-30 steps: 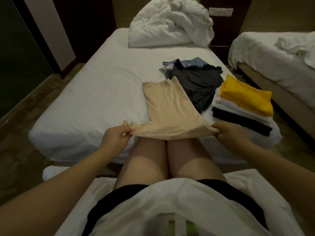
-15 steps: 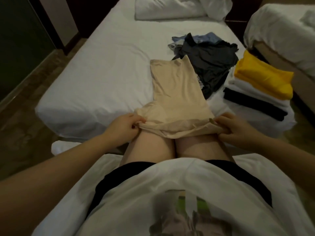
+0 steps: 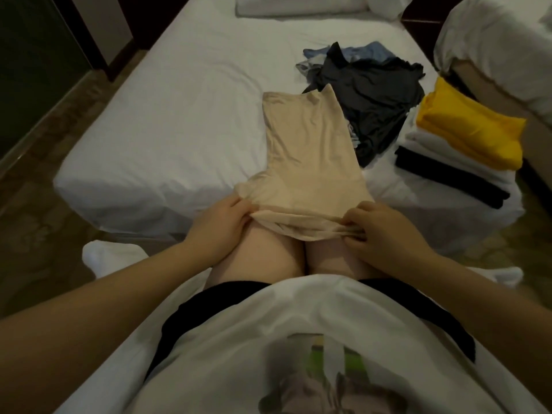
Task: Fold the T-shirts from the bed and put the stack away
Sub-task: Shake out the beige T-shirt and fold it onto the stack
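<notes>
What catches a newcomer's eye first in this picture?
The bright yellow folded T-shirt, topping the stack at the right edge of the white bed, stands out. Next come the left hand and right hand at centre, gripping the near end of a thin beige T-shirt.

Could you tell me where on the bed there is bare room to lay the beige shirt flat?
Free: the sheet left of the beige shirt, from the near edge to the bedding. Crowded: the right side, with dark pile and folded stack.

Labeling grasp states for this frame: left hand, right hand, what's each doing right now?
Left hand: closed, fingers pinching the near hem of the beige T-shirt.
Right hand: closed, gripping the other end of that hem.
</notes>
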